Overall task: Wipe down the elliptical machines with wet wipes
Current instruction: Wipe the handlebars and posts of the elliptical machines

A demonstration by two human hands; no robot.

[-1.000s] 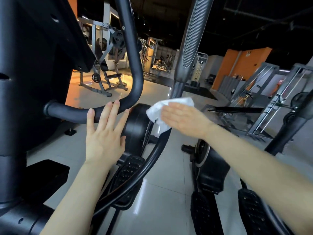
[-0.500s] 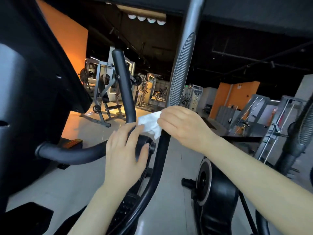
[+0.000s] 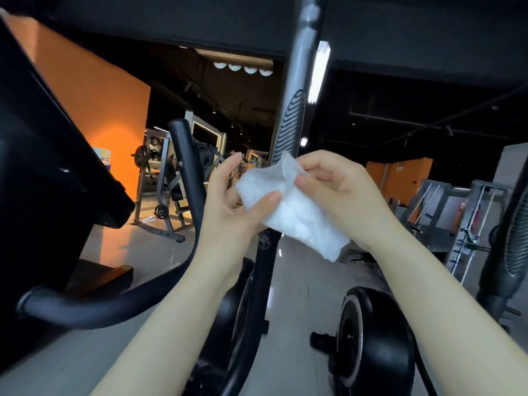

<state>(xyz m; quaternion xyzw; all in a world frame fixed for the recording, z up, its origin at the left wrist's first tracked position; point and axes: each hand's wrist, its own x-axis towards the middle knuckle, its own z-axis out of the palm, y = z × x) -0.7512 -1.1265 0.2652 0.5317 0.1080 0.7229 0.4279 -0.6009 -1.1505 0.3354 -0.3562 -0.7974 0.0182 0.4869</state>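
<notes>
A white wet wipe [image 3: 288, 212] hangs between both hands in the middle of the view. My right hand [image 3: 340, 192] pinches its upper edge between thumb and fingers. My left hand [image 3: 231, 207] holds its left side, thumb pressed on the front of it. Behind the hands rises the elliptical's moving arm [image 3: 288, 130], grey with a ribbed grip above and black below [image 3: 263, 270]. The black curved fixed handlebar [image 3: 185, 164] stands to the left of my left hand, apart from it. The wipe touches no part of the machine that I can see.
The machine's black console housing [image 3: 43, 167] fills the left side. A black flywheel cover [image 3: 371, 338] of the neighbouring machine stands lower right on the glossy grey floor [image 3: 137, 247]. Weight racks [image 3: 160, 181] and an orange wall [image 3: 94, 110] lie beyond.
My left hand has left the curved handlebar and come up to the wipe. My right hand has pulled the wipe off the moving arm; both hands now hold it. The view has tilted upward.
</notes>
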